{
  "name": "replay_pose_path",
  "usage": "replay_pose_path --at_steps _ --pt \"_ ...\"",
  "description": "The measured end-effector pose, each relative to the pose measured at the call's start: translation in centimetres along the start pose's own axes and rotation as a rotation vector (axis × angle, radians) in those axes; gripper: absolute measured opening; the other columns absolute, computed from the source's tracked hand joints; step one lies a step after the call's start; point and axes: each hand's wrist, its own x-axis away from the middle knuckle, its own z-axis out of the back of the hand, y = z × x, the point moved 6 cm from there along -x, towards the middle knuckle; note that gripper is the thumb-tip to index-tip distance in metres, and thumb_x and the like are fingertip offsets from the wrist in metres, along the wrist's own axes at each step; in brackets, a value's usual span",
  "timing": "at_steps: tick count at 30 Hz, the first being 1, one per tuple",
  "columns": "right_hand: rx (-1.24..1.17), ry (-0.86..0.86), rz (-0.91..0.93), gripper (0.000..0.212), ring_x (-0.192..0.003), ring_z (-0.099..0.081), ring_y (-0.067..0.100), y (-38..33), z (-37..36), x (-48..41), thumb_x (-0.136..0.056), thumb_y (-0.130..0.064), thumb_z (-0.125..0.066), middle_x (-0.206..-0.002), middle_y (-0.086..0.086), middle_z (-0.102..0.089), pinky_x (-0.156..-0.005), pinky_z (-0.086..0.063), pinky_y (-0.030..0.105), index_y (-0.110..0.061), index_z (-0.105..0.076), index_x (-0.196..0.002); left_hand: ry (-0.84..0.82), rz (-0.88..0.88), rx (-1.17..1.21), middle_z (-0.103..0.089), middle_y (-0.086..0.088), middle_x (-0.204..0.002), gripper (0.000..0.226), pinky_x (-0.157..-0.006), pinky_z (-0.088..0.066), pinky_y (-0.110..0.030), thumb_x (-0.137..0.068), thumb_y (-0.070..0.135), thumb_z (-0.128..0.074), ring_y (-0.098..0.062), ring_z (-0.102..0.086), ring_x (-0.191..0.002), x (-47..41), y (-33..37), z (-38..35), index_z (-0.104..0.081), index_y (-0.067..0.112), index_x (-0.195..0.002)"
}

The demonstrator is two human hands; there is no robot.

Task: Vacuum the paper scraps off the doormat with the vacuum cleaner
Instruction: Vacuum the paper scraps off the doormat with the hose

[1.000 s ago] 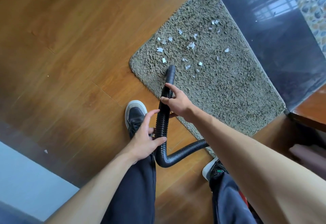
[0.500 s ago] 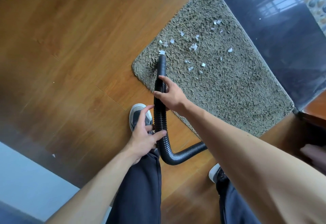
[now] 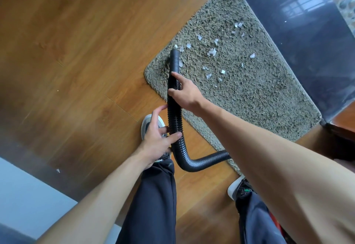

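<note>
White paper scraps (image 3: 212,52) mostly remain strewn across the shaggy grey-green doormat (image 3: 259,93), while both hands, right (image 3: 185,94) forward and left (image 3: 157,140) behind, clasp the ribbed black vacuum hose (image 3: 174,113), nozzle at the nearest scraps.

Home entryway, wood-plank floor (image 3: 80,55), shaggy doormat (image 3: 259,97) beside dark glass door (image 3: 307,38), sneakered feet

Your arms are bare, no sleeves showing, and nothing is worn on your left hand (image 3: 156,140) or right hand (image 3: 187,94). You wear dark, loose trousers (image 3: 151,201) with gathered cuffs. Your shoes (image 3: 151,123) are dark on top with pale rubber toe caps (the right one shows a small green mark).
</note>
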Motion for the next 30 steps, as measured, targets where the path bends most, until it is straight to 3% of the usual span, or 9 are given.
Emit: replay_pose_path --at_steps 3,7,9,11,14,18,21,26,30 --pt "0.006 0.025 -0.004 0.072 -0.108 -0.065 0.028 -0.3 -0.1 -0.4 -0.081 -0.027 -0.055 -0.129 0.01 -0.063 -0.097 -0.052 0.044 -0.03 -0.035 -0.15 -0.011 -0.01 0.001 -0.068 -0.031 -0.104 0.076 -0.071 -0.06 -0.052 -0.089 -0.004 -0.069 -0.03 -0.069 -0.085 -0.4 0.4 0.3 -0.041 0.056 -0.126" --pt "-0.023 0.031 -0.003 0.072 -0.11 -0.064 0.03 -0.6 0.2 -0.9 -0.081 -0.025 -0.055 -0.13 0.013 -0.061 -0.096 -0.053 0.045 -0.029 -0.036 -0.15 -0.004 -0.013 -0.025 -0.071 -0.026 -0.102 0.075 -0.055 -0.055 -0.031 -0.089 -0.003 -0.069 -0.024 -0.07 -0.082 -0.9 0.8 0.5 -0.038 0.053 -0.129" --pt "-0.035 0.035 -0.004 0.07 -0.109 -0.064 0.03 -0.6 0.6 -1.0 -0.083 -0.022 -0.055 -0.129 0.013 -0.062 -0.096 -0.053 0.046 -0.028 -0.036 -0.15 -0.009 -0.011 -0.031 -0.071 -0.025 -0.102 0.075 -0.054 -0.053 -0.026 -0.089 -0.002 -0.069 -0.022 -0.07 -0.08 -1.1 1.0 0.3 -0.038 0.052 -0.13" --pt "-0.063 0.048 -0.005 0.073 -0.107 -0.065 0.03 -0.4 0.9 -0.9 -0.079 -0.025 -0.055 -0.127 0.013 -0.063 -0.094 -0.054 0.047 -0.028 -0.036 -0.15 -0.018 -0.01 -0.04 -0.07 -0.025 -0.105 0.076 -0.056 -0.055 -0.029 -0.089 -0.002 -0.069 -0.024 -0.07 -0.082 -1.2 1.2 0.1 -0.039 0.055 -0.128" --pt "-0.157 0.083 -0.04 0.074 -0.102 -0.067 0.026 0.7 1.6 -0.4 -0.079 -0.026 -0.055 -0.125 0.009 -0.062 -0.092 -0.055 0.048 -0.03 -0.035 -0.15 -0.033 -0.021 -0.099 -0.07 -0.024 -0.106 0.078 -0.067 -0.061 -0.044 -0.088 -0.001 -0.07 -0.031 -0.071 -0.091 -1.4 1.4 -0.3 -0.041 0.062 -0.124" --pt "-0.258 0.106 -0.09 0.078 -0.104 -0.066 0.024 2.6 2.4 0.5 -0.075 -0.027 -0.055 -0.126 0.008 -0.063 -0.092 -0.055 0.052 -0.031 -0.034 -0.15 -0.082 -0.036 -0.157 -0.069 -0.019 -0.098 0.077 -0.077 -0.06 -0.056 -0.088 0.001 -0.071 -0.031 -0.067 -0.075 -1.4 1.3 -1.2 -0.04 0.061 -0.127" --pt "-0.319 0.095 -0.108 0.073 -0.105 -0.066 0.025 3.6 2.5 1.3 -0.082 -0.018 -0.055 -0.127 0.01 -0.062 -0.093 -0.055 0.052 -0.029 -0.034 -0.15 -0.116 -0.024 -0.158 -0.07 -0.022 -0.099 0.078 -0.082 -0.056 -0.064 -0.088 0.002 -0.071 -0.043 -0.065 -0.076 -1.1 0.7 -1.6 -0.038 0.06 -0.13" --pt "-0.323 0.05 -0.122 0.071 -0.101 -0.068 0.026 4.1 1.3 2.3 -0.085 -0.014 -0.056 -0.123 0.012 -0.063 -0.089 -0.056 0.051 -0.029 -0.034 -0.15 -0.117 -0.011 -0.117 -0.066 -0.029 -0.104 0.079 -0.082 -0.056 -0.061 -0.087 0.001 -0.071 -0.034 -0.06 -0.076 0.2 -0.4 -1.4 -0.04 0.061 -0.129" --pt "-0.288 0.01 -0.122 0.074 -0.101 -0.068 0.026 3.5 -0.6 2.5 -0.079 -0.021 -0.057 -0.122 0.009 -0.064 -0.089 -0.056 0.051 -0.031 -0.036 -0.149 -0.078 0.004 -0.074 -0.067 -0.031 -0.105 0.077 -0.07 -0.056 -0.044 -0.088 -0.001 -0.07 -0.03 -0.059 -0.075 1.3 -1.4 -0.5 -0.04 0.06 -0.125"
